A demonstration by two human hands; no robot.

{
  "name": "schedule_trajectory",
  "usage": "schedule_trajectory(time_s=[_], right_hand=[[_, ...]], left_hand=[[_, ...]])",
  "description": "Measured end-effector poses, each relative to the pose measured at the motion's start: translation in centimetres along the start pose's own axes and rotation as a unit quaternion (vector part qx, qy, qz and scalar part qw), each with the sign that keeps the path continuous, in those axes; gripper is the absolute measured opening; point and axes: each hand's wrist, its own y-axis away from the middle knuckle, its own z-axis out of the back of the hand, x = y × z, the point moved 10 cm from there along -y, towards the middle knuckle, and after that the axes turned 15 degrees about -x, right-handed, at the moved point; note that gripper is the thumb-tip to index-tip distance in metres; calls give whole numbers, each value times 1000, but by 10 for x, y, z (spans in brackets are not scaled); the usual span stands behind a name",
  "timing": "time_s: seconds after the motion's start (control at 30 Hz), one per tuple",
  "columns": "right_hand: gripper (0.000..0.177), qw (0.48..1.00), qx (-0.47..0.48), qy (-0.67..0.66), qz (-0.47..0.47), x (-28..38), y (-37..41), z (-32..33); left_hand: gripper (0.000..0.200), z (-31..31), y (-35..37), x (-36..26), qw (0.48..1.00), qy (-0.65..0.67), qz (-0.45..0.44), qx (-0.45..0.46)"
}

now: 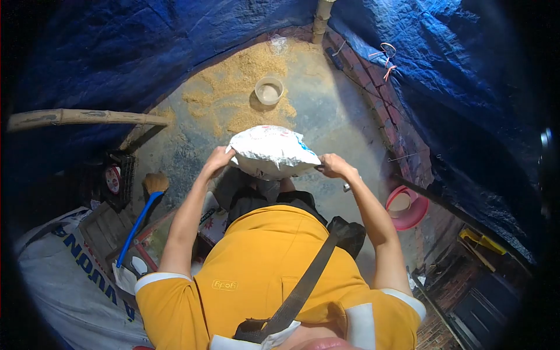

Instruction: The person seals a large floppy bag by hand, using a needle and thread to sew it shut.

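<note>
A white woven sack with some red and blue print hangs in front of my body, bulging in the middle. My left hand is closed on its left corner. At the opposite corner, my right hand grips the sack with the fingers wrapped round it. Whatever the sack contains is hidden from view. Beyond it, a round clear tub stands on the floor among spread yellowish grain or husks.
Blue tarpaulin walls close in on both sides. A bamboo pole juts in at left, above a blue-handled broom and a large printed sack. At right sits a pink basin with a bowl inside, beside low brickwork.
</note>
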Motion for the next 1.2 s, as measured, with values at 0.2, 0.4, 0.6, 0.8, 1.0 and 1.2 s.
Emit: schedule_trajectory(time_s=[0.2,0.4,0.6,0.8,1.0,1.2], right_hand=[[27,998,-33,43,-32,-17,-23,7],[32,983,83,57,-155,-48,-15,-90],[32,998,-5,38,-55,-32,-20,-44],[30,999,11,31,-9,-14,-24,9],[28,992,26,48,-113,-54,-50,-99],[31,989,-1,46,-142,-61,-42,-62]], left_hand=[[43,-4,-4,-39,988,-140,-58,16],[62,-90,-16,108,966,-239,48,88],[44,-27,-17,33,980,-186,-68,29],[40,19,-16,-31,981,-168,-86,37],[59,-9,-23,43,936,-336,-52,93],[63,1,-12,40,934,-330,-106,89]])
